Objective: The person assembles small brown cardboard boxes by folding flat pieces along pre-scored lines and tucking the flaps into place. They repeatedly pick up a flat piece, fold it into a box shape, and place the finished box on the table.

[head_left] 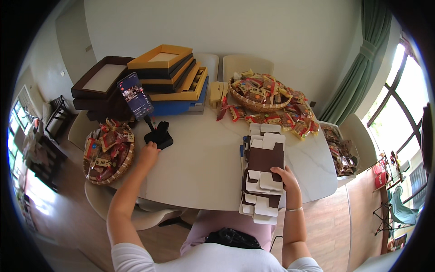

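Note:
My left hand is at the near edge of a black phone stand, its fingers bent against the base. The stand carries a smartphone with its screen lit, tilted toward me. At the table's front right, my right hand grips the side of a stack of flattened cardboard boxes, dark brown and white. Its thumb lies on top; the other fingers are hidden by the stack. The stack's near end juts past the table edge. A blue strip shows along its left side.
Wicker baskets of wrapped snacks stand at left and back right, with loose packets spilling beside the latter. Yellow-and-black boxes and dark brown boxes are piled at the back left. A bin of packets sits beyond the table's right edge.

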A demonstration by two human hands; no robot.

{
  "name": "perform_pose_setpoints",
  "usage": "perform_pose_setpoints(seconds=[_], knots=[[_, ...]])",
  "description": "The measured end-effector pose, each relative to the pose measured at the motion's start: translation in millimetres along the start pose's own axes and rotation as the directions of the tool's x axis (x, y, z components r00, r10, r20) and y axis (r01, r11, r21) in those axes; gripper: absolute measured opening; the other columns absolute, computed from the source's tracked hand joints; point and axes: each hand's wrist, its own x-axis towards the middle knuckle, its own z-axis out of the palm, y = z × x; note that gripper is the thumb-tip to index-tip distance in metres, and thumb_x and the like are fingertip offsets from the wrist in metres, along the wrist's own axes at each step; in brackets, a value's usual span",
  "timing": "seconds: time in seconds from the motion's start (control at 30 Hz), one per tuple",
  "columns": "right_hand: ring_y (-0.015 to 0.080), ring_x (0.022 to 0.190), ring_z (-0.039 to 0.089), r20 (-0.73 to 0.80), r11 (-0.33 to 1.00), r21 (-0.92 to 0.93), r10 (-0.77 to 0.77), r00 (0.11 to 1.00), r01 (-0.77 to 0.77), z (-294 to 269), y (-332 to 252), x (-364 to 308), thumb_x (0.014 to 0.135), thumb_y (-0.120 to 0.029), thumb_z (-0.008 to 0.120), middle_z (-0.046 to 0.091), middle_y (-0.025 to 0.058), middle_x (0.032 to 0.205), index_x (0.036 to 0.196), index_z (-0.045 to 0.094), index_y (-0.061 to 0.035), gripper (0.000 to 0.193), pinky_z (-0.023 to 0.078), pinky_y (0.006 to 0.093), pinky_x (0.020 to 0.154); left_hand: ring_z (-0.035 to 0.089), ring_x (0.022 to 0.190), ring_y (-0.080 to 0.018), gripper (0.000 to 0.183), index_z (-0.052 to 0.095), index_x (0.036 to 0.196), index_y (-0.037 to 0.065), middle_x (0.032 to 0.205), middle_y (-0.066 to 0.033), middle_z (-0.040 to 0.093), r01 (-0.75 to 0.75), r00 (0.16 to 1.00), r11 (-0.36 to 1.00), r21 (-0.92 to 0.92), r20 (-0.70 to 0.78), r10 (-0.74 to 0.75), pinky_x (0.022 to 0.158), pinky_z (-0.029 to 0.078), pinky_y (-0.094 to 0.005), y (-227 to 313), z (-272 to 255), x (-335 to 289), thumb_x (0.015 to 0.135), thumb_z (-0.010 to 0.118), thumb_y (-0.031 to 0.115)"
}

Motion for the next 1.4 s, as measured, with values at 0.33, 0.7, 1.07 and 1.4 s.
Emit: perform_pose_setpoints(seconds=[0.33,0.7,1.07,1.4], knots=[[0.0211,0.094,0.063,-0.015,1.000,0.004,-0.008,1.000,0.008,-6,9,6,0.075,-0.008,0.070,0.063,0.0128,0.109,0.124,0.051,0.0040,0.053,0.053,0.0327,0.081,0.062,0.084,-0.0349,0.034,0.058,0.095,-0.004,0.096,-0.0198,0.058,-0.002,0.999,0.998,0.065,0.041,0.000,0.071,0.054,-0.0408,-12,-4,-18,0.090,0.062,0.029],[0.0207,0.094,0.063,-0.009,1.000,-0.007,0.008,1.000,-0.008,-5,7,4,0.076,-0.008,0.069,0.063,0.0125,0.109,0.124,0.051,0.0042,0.053,0.052,0.0326,0.082,0.063,0.082,-0.0342,0.032,0.058,0.093,-0.003,0.093,-0.0188,0.058,0.017,0.999,0.997,0.081,0.044,-0.021,0.071,0.054,-0.0396,-15,-12,-36,0.088,0.064,0.028],[0.0205,0.095,0.063,0.020,1.000,0.008,-0.009,1.000,0.009,-7,8,5,0.077,-0.008,0.069,0.063,0.0121,0.109,0.124,0.051,0.0044,0.052,0.052,0.0323,0.082,0.063,0.082,-0.0339,0.030,0.058,0.092,-0.004,0.091,-0.0188,0.058,-0.010,1.000,0.998,0.069,0.005,0.009,0.070,0.054,-0.0391,-22,-14,-54,0.088,0.065,0.025],[0.0208,0.096,0.063,0.006,1.000,-0.005,-0.002,1.000,0.002,-9,11,7,0.077,-0.009,0.069,0.063,0.0120,0.110,0.124,0.051,0.0036,0.053,0.052,0.0329,0.082,0.062,0.084,-0.0338,0.029,0.058,0.092,-0.004,0.093,-0.0191,0.057,-0.005,1.000,0.998,0.060,0.023,0.004,0.072,0.054,-0.0385,-20,-20,-61,0.088,0.064,0.025]])
